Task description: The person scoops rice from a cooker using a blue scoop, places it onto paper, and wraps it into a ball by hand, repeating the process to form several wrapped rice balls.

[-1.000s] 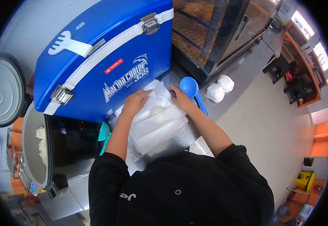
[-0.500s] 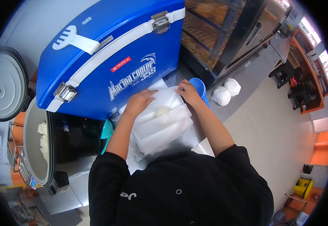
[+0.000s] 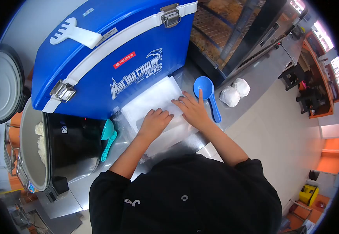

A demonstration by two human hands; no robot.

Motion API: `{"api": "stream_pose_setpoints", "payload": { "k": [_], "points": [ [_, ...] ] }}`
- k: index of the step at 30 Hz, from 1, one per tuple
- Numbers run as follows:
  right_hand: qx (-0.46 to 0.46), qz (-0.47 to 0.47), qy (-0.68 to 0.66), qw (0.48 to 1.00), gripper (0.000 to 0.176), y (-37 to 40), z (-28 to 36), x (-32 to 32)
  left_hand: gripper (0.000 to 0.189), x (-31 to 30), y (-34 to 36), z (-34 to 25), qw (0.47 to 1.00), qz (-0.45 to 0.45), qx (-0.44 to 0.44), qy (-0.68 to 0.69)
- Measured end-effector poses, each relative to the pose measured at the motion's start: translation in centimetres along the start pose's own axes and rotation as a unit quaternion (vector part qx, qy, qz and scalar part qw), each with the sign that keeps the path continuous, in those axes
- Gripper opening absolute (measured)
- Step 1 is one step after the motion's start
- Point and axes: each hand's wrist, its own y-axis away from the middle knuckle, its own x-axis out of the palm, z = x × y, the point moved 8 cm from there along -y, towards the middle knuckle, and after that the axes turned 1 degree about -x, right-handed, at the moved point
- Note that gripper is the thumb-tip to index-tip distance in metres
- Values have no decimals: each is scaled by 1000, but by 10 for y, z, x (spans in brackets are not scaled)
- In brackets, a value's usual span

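A stack of white paper sheets (image 3: pixel 144 102) lies on the steel counter against the blue cooler. My left hand (image 3: pixel 155 125) bends its fingers over the folded edge of the top sheet. On the sheet's right side, my right hand (image 3: pixel 192 111) presses the same fold, its index finger raised toward a blue scoop (image 3: pixel 203 86). Both thumbs are mostly hidden. The pale round lump seen before is out of sight under the paper and hands. To the left, a teal scoop (image 3: pixel 108 136) rests on the counter.
A blue cooler (image 3: pixel 115 66) stands behind the paper, a white slotted spatula (image 3: pixel 76 34) on it. At left is an open cooker (image 3: pixel 27 152) containing rice (image 3: pixel 41 142). Two white wrapped bundles (image 3: pixel 233 93) sit right, near a glass-sided cabinet (image 3: pixel 220 31).
Both hands have moved toward my body, bringing the sheet's far edge over the pale lump. My right index finger has lifted. The blue scoop and the stack's upper part now show more.
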Motion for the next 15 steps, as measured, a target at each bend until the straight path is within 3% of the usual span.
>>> {"api": "stream_pose_setpoints", "payload": {
  "k": [2, 7, 11, 15],
  "points": [
    [-17, 14, 6, 1000, 40, 4, -6, 12, 23, 0, 7, -8, 1000, 3, -4, -1],
    [-75, 85, -54, 992, 25, 17, -17, 33, 38, 1, 35, 8, 982, -10, -173, 75],
    [-118, 161, -107, 974, 26, 25, -17, 40, 39, 16, 62, 16, 975, -8, -192, 111],
    [-96, 232, -149, 956, 27, 28, -16, 44, 42, 19, 67, 8, 983, 7, -141, 119]
  ]
}}
